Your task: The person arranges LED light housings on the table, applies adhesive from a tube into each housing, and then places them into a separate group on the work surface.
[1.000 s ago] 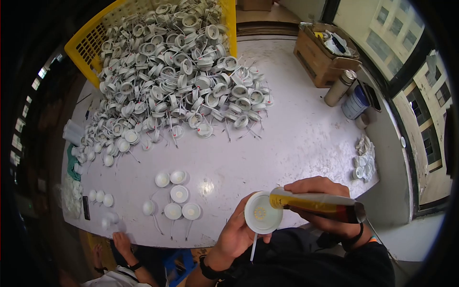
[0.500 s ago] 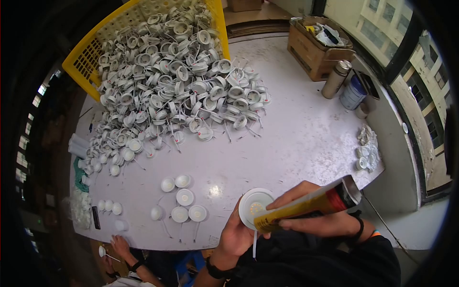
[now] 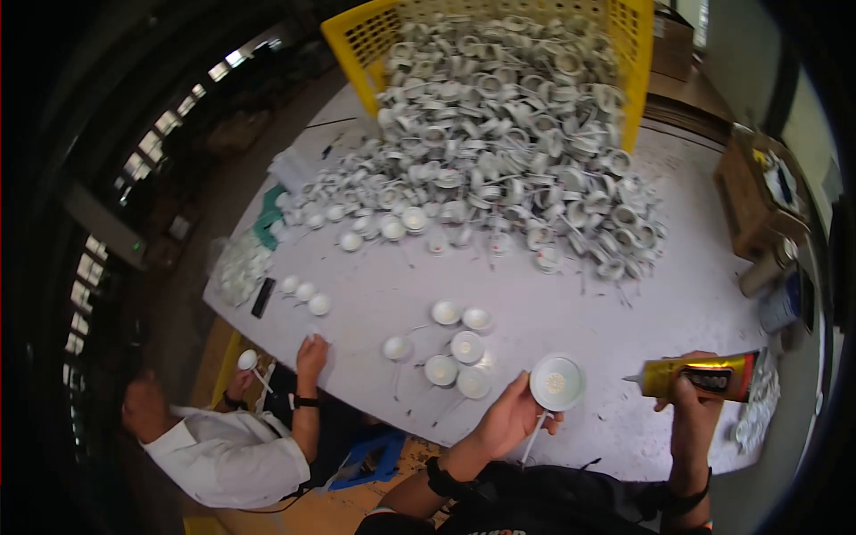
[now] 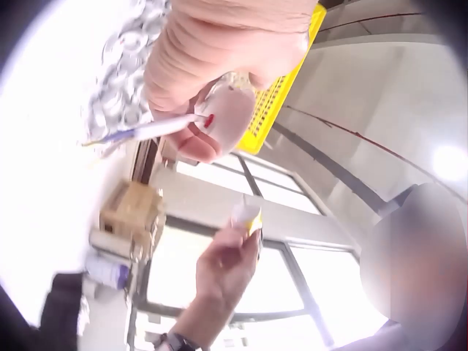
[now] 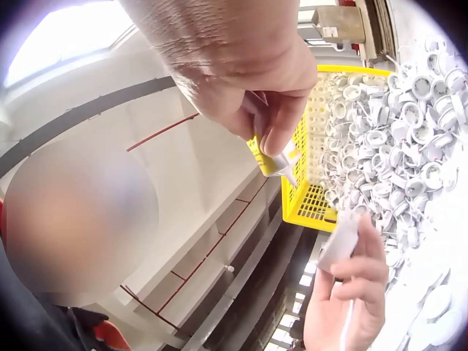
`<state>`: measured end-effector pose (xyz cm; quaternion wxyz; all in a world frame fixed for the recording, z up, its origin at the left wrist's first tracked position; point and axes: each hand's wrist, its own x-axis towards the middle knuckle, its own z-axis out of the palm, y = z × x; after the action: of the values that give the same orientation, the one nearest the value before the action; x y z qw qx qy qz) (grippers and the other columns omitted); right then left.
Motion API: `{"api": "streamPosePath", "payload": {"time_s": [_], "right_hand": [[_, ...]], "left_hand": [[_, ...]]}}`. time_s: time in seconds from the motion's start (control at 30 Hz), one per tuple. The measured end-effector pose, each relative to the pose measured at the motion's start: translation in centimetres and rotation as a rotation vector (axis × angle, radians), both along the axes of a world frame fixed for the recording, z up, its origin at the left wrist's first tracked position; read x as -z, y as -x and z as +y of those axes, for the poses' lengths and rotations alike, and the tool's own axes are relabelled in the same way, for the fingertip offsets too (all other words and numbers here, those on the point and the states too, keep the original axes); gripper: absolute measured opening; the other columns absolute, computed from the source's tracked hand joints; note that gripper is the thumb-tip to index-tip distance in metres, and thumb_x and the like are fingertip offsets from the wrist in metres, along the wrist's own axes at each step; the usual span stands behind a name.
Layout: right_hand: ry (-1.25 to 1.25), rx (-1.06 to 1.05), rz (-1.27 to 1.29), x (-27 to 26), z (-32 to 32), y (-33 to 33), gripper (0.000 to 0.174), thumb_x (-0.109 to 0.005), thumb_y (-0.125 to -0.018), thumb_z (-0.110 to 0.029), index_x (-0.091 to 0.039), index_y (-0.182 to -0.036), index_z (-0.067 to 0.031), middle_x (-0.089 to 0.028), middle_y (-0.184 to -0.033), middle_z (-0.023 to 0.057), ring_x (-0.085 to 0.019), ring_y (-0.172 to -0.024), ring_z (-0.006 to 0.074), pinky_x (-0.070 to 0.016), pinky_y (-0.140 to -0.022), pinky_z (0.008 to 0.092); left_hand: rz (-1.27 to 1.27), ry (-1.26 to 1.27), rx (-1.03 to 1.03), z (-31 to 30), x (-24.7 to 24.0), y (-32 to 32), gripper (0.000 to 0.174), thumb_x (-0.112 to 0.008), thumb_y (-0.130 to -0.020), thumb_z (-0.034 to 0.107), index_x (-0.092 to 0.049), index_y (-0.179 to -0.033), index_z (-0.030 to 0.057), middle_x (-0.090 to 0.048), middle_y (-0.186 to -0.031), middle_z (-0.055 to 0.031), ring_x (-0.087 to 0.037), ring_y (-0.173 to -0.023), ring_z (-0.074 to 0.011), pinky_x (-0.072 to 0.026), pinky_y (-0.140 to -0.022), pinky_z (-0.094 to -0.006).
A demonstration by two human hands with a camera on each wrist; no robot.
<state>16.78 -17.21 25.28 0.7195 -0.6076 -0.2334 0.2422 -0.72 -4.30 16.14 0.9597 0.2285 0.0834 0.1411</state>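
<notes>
In the head view, my left hand holds a round white LED downlight by its edge, with the open face up and a ring of yellowish dots inside. Its white cable hangs down past the fingers. The left wrist view catches the downlight's plain back with a red spot where the cable comes out. To the right, my right hand grips a gold glue tube with a dark label. The tube lies nearly level, its pale nozzle pointing left at the downlight, with a gap between them.
Several finished-looking downlights lie face up on the white table. A big heap of white lamp housings spills from a yellow crate at the back. Another person sits at the left holding a lamp. A cardboard box stands far right.
My right hand has drawn the glue tube away from the downlight to the right and levelled it. The left hand still holds the downlight. The head view has swung left.
</notes>
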Motion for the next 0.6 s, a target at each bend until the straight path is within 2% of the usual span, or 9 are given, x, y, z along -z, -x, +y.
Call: {"api": "streamPosePath", "payload": {"time_s": [0.1,0.13,0.2,0.23,0.3,0.33,0.4,0.53,0.6], "right_hand": [[-0.022,0.045,0.059,1.4,0.2,0.1,0.028,-0.056,-0.072,-0.009,-0.043,-0.094,0.0012,-0.055,-0.082,0.0145,-0.053,-0.054,0.0153,-0.0444,-0.044,0.0240],[0.006,0.082,0.090,1.9,0.2,0.2,0.029,-0.057,-0.072,-0.010,-0.043,-0.095,0.0011,-0.054,-0.080,0.0131,-0.052,-0.053,0.0149,-0.0441,-0.044,0.0239],[0.023,0.121,0.118,2.7,0.3,0.5,0.030,-0.057,-0.072,-0.011,-0.043,-0.096,0.0010,-0.053,-0.078,0.0117,-0.052,-0.053,0.0144,-0.0438,-0.043,0.0238],[0.051,0.111,0.160,3.1,0.3,0.6,0.028,-0.056,-0.075,-0.012,-0.043,-0.097,-0.0001,-0.052,-0.076,0.0083,-0.050,-0.052,0.0122,-0.0424,-0.043,0.0230],[0.074,0.121,0.184,3.7,0.4,1.2,0.025,-0.054,-0.077,-0.011,-0.044,-0.098,-0.0013,-0.050,-0.073,0.0041,-0.048,-0.049,0.0096,-0.0406,-0.043,0.0224],[0.080,0.129,0.179,3.7,0.6,1.6,0.025,-0.054,-0.077,-0.011,-0.044,-0.098,-0.0013,-0.050,-0.073,0.0041,-0.048,-0.049,0.0096,-0.0406,-0.043,0.0224],[0.082,0.133,0.184,3.6,1.4,2.4,0.024,-0.055,-0.077,-0.011,-0.045,-0.096,-0.0011,-0.051,-0.072,0.0041,-0.048,-0.049,0.0098,-0.0404,-0.042,0.0223],[0.115,0.135,0.191,3.2,3.0,3.6,0.023,-0.055,-0.077,-0.011,-0.046,-0.095,-0.0007,-0.051,-0.071,0.0042,-0.048,-0.048,0.0096,-0.0400,-0.041,0.0221],[0.132,0.170,0.191,3.2,3.8,4.1,0.022,-0.055,-0.077,-0.012,-0.047,-0.094,-0.0006,-0.052,-0.070,0.0042,-0.048,-0.047,0.0094,-0.0397,-0.041,0.0217]], "left_hand": [[0.312,-0.114,-0.287,4.7,1.4,4.7,0.044,-0.026,-0.089,0.040,-0.041,-0.109,0.0045,-0.053,-0.091,-0.0072,-0.051,-0.077,-0.0168,-0.0416,-0.060,-0.0297],[0.396,-0.212,-0.337,6.8,2.8,6.7,0.049,-0.021,-0.089,0.043,-0.037,-0.116,0.0048,-0.051,-0.106,-0.0125,-0.049,-0.077,-0.0159,-0.0405,-0.061,-0.0297],[0.576,-0.292,-0.572,10.4,3.9,10.4,0.043,-0.027,-0.089,0.040,-0.040,-0.111,0.0054,-0.054,-0.098,-0.0097,-0.052,-0.075,-0.0162,-0.0417,-0.059,-0.0279],[0.693,-0.401,-0.657,12.2,4.9,12.2,0.042,-0.030,-0.089,0.039,-0.043,-0.108,0.0046,-0.055,-0.094,-0.0085,-0.054,-0.076,-0.0169,-0.0440,-0.060,-0.0272],[0.954,-0.496,-0.765,16.3,9.1,16.4,0.041,-0.032,-0.088,0.039,-0.045,-0.106,0.0047,-0.056,-0.091,-0.0074,-0.055,-0.075,-0.0166,-0.0460,-0.059,-0.0275],[0.949,-0.491,-0.757,17.7,10.6,18.0,0.041,-0.032,-0.088,0.039,-0.045,-0.106,0.0047,-0.056,-0.091,-0.0074,-0.055,-0.075,-0.0166,-0.0460,-0.059,-0.0275],[1.182,-0.432,-0.802,20.4,13.2,20.5,0.043,-0.034,-0.087,0.039,-0.046,-0.105,0.0018,-0.057,-0.090,-0.0091,-0.056,-0.075,-0.0164,-0.0479,-0.055,-0.0279],[1.245,-0.376,-0.724,23.6,18.7,23.9,0.044,-0.036,-0.085,0.040,-0.047,-0.105,0.0021,-0.057,-0.091,-0.0095,-0.056,-0.076,-0.0164,-0.0479,-0.055,-0.0285],[1.286,-0.374,-0.683,24.3,20.6,24.3,0.042,-0.039,-0.084,0.039,-0.050,-0.102,0.0019,-0.056,-0.093,-0.0108,-0.056,-0.079,-0.0188,-0.0473,-0.061,-0.0329]]}}
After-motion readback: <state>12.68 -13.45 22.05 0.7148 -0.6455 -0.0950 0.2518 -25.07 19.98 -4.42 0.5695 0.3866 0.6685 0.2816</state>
